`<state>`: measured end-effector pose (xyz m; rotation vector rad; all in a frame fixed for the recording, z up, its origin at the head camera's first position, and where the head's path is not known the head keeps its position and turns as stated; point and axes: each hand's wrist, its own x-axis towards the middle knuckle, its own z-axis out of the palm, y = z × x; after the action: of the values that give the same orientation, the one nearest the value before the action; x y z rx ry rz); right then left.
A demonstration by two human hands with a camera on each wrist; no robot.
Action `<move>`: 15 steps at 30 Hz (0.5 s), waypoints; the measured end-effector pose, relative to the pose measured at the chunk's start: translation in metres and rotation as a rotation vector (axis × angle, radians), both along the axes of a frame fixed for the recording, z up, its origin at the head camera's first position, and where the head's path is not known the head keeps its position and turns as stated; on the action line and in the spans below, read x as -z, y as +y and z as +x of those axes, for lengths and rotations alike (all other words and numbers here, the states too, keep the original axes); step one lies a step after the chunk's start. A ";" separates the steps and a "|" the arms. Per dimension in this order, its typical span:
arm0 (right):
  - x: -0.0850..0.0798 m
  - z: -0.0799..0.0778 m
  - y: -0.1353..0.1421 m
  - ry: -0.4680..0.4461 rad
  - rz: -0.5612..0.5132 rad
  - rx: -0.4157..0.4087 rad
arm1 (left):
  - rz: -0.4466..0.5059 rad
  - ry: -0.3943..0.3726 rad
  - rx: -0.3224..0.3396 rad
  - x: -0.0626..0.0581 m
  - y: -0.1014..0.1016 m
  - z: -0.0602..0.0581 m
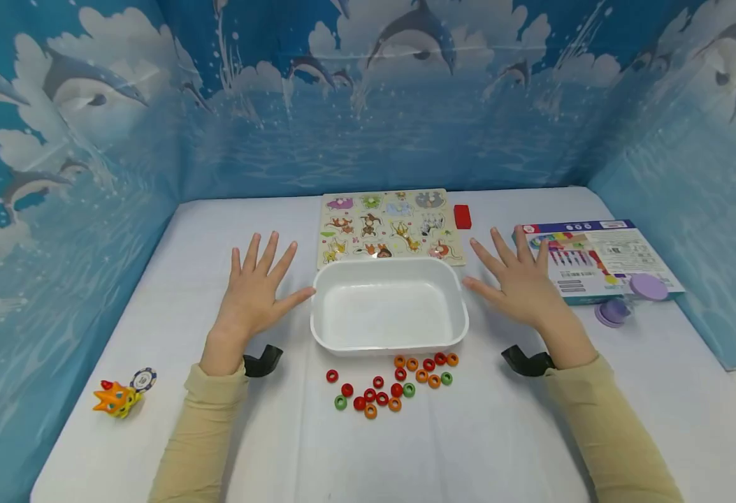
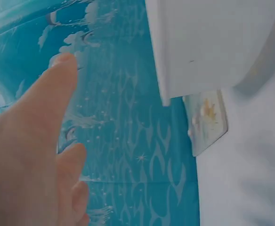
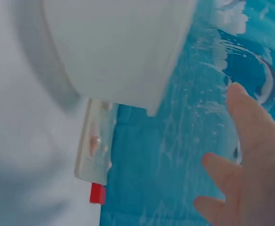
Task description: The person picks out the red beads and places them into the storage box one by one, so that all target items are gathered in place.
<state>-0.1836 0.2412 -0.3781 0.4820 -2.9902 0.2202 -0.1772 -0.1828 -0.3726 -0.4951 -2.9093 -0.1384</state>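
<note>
A white rectangular basin (image 1: pixel 389 342) stands at the middle of the table. The left hand (image 1: pixel 253 290) is spread at its left side, fingers straight, the thumb tip close to the rim; whether it touches cannot be told. On the basin's other side the right hand (image 1: pixel 518 283) is spread too, its thumb a little apart from the rim. Neither hand holds anything. In front of the basin lie several small rings: red (image 1: pixel 332 376), orange (image 1: pixel 370 411) and green (image 1: pixel 340 402). Both wrist views show the basin's outer wall (image 2: pixel 213 47) beside the fingers (image 3: pixel 255 117).
Behind the basin lies an animal puzzle board (image 1: pixel 374 223), with a red block (image 1: pixel 462 216) beside it. A flat printed box (image 1: pixel 600 258) and purple-lidded containers (image 1: pixel 613 311) are at the right. An orange-yellow toy (image 1: pixel 116 399) and a poker chip (image 1: pixel 144 379) lie at the left.
</note>
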 end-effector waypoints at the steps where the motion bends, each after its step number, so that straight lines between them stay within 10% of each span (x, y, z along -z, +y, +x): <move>1: -0.003 0.002 0.001 -0.010 -0.037 -0.006 | 0.029 0.017 0.012 -0.002 -0.001 0.001; 10: -0.007 0.034 -0.007 -0.042 -0.672 -0.156 | 0.611 0.192 0.230 -0.007 0.003 0.008; 15: -0.007 0.059 -0.015 -0.159 -0.842 -0.333 | 1.105 0.082 0.286 -0.004 0.022 0.023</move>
<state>-0.1244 0.2261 -0.3713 0.8451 -2.5685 1.5010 -0.1538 -0.1610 -0.3686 -0.6321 -2.1653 -1.5623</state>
